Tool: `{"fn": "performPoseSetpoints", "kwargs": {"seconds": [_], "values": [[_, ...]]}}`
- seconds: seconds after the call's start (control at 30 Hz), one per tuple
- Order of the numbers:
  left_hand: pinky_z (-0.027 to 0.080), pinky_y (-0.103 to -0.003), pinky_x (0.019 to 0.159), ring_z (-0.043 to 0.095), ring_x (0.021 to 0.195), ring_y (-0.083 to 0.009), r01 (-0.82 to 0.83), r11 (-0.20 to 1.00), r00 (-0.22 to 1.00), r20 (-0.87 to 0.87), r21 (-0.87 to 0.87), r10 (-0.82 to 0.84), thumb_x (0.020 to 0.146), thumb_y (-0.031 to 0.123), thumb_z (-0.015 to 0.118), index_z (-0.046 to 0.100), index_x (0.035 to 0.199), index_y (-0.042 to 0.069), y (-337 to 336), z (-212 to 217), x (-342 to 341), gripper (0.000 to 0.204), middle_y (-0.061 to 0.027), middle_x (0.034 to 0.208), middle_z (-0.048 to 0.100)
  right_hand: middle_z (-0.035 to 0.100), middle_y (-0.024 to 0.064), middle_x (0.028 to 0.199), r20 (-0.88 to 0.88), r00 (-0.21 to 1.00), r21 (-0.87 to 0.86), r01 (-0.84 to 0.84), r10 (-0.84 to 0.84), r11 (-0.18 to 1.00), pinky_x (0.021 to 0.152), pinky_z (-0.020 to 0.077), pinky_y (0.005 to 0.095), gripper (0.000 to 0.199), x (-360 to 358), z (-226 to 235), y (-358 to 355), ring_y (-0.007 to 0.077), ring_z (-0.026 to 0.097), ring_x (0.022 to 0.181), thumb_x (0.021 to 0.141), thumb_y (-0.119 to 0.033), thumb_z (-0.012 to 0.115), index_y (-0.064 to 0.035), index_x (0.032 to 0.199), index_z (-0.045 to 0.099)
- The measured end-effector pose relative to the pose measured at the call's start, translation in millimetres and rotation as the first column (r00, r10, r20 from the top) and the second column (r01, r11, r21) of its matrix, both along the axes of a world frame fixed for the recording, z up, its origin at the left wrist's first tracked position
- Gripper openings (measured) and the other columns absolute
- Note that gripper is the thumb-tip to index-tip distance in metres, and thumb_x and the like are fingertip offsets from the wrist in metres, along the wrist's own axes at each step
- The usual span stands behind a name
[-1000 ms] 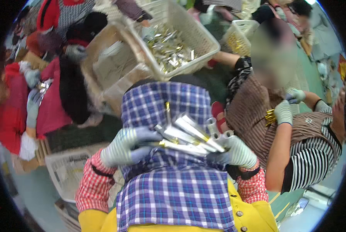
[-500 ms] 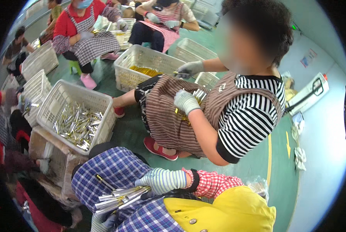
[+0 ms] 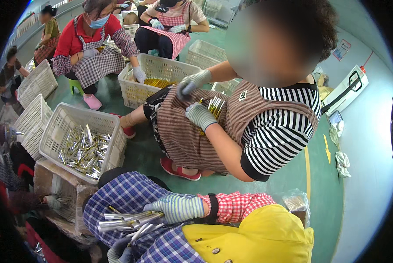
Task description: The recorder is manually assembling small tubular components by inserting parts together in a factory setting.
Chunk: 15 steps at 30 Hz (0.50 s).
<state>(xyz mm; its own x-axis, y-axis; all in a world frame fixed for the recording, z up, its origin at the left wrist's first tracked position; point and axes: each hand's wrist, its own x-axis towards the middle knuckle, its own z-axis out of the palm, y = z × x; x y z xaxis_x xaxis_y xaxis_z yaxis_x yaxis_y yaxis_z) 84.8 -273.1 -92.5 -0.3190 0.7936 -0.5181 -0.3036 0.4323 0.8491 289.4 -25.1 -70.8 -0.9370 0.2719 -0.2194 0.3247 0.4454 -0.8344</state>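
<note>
On the lap, over a blue plaid apron (image 3: pixel 130 197), lies a bundle of slim silver metal tubes (image 3: pixel 126 219), their ends pointing toward the left edge of the view. The right hand (image 3: pixel 176 208), in a striped knit glove, reaches across from a red checked sleeve and closes its fingers over the near end of the bundle, gripping the tubes from above. The left hand (image 3: pixel 119 250), also gloved, sits low at the bottom edge just beneath the tubes; only part of it shows, and whether it grips them cannot be told, though it seems to touch their underside. Just beyond the knees stands a white plastic basket (image 3: pixel 62 122) resting on a cardboard box (image 3: pixel 51 184), with many more silver tubes lying loose inside it. Across a strip of green floor (image 3: pixel 143 151), a seated person in a striped shirt and brown apron holds gold-coloured tubes (image 3: pixel 214 107) in gloved hands.
</note>
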Motion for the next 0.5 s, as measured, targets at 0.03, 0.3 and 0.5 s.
{"fn": "performPoseSetpoints", "kwargs": {"seconds": [0.03,0.3,0.5], "values": [[0.051,-0.024,0.075,0.062,0.085,-0.0126,0.060,0.998,0.998,0.001,-0.006,-0.060,0.097,0.005,0.062,0.064,0.122,-0.003,-1.9,0.3,-0.6,0.026,-0.0065,0.106,0.069,0.070,0.0172,0.091,-0.017,1.000,-0.007,0.008,-0.008,1.000,0.072,0.0548,0.0416,0.025,1.8,1.8,0.2,0.0354,0.070,0.085,0.090,-0.025,0.066,-0.0128,0.113,0.066],[0.053,-0.024,0.073,0.065,0.082,-0.0128,0.087,0.996,0.990,-0.115,0.016,-0.084,0.094,0.008,0.067,0.067,0.114,-0.003,-12.3,-25.6,2.1,0.023,-0.0095,0.096,0.070,0.069,0.0149,0.082,0.001,1.000,0.084,-0.018,0.018,0.996,0.066,0.0535,0.0432,0.023,2.5,-9.0,-4.4,0.0352,0.069,0.076,0.088,-0.027,0.067,-0.0144,0.107,0.067],[0.052,-0.023,0.069,0.065,0.078,-0.0119,0.072,0.997,0.988,-0.136,0.034,-0.067,0.093,0.007,0.069,0.068,0.113,-0.004,-11.1,-25.7,2.6,0.023,-0.0082,0.092,0.071,0.070,0.0149,0.087,0.076,0.996,0.063,-0.045,0.040,0.997,0.069,0.0540,0.0425,0.023,-2.1,-7.7,-8.5,0.0352,0.069,0.081,0.086,-0.024,0.068,-0.0141,0.107,0.068]]}}
